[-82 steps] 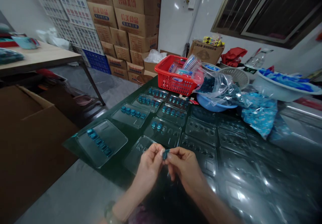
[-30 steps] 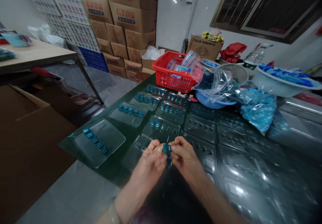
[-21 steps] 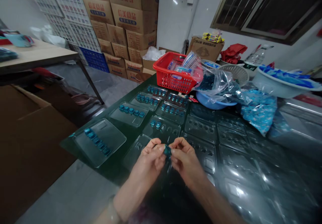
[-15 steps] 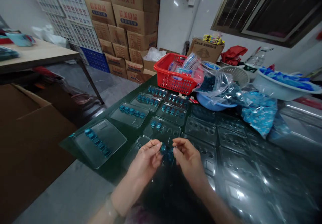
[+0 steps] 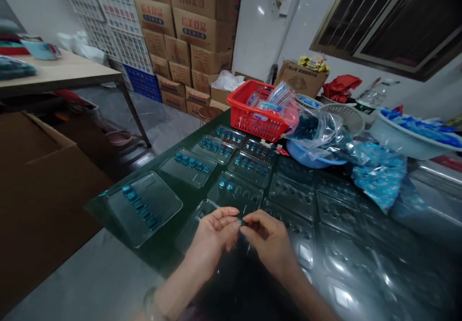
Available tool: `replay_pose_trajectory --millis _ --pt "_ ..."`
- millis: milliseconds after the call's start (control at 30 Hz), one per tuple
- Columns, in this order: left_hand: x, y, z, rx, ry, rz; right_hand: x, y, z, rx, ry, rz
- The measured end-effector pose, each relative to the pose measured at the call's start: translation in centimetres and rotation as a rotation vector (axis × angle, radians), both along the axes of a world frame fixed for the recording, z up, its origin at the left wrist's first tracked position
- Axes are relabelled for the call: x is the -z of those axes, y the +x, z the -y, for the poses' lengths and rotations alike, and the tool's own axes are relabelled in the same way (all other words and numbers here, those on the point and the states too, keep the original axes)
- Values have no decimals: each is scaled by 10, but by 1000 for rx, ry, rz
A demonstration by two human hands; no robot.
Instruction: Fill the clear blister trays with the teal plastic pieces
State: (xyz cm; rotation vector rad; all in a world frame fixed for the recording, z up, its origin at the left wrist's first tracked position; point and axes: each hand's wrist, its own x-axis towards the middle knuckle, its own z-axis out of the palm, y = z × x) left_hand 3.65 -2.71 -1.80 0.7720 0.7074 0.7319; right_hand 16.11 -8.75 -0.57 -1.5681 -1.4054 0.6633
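Our left hand point(image 5: 215, 234) and right hand point(image 5: 273, 241) have drawn closer in the head view. Left fingers seem to pinch the blue piece point(image 5: 239, 220), mostly hidden; the right's grip we cannot tell. It's raised over the tabletop point(image 5: 236, 282), presumably for two-handed access.

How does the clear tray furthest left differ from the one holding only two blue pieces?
The left tray bears a longer row of blue pieces; the two-piece tray has unfilled hollows beside its pair. The left tray's row runs steeply down the picture; the two-piece tray's runs more sideways. Both are clear with rounded corners.
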Motion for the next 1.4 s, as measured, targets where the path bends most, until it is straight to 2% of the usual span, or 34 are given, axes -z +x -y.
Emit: replay_pose_trajectory --millis 100,167,300,400,533,700,767,867,1000,1100,1300,1400 --pt "3 1 -6 -17 95 -66 2 2 -10 2 -61 -50" --pt "2 0 -11 -33 123 -100 5 8 -24 51 -20 4" --pt "-5 -7 -19 -118 159 -197 15 24 -63 203 77 339" --pt "-7 -15 -22 -158 195 -267 24 32 -84 234 64 523" --pt "-5 -23 -22 -181 223 -318 31 31 -92 209 44 601" --pt "-4 -27 -24 -184 271 -342 32 24 -95 159 39 700" --pt "-4 -26 -23 -162 363 -362 31 21 -99 135 31 729" --pt "-2 -23 -18 -72 618 -481 29 20 -102 108 14 748" --pt "1 -18 -9 112 1000 -697 21 26 -88 89 15 730" --pt "3 -13 -5 149 1130 -782 12 34 -65 115 34 664" --pt "2 -3 -8 121 1143 -779 6 40 -15 94 42 422" --pt "-8 -3 -10 93 999 -682 1 31 2 90 46 289"
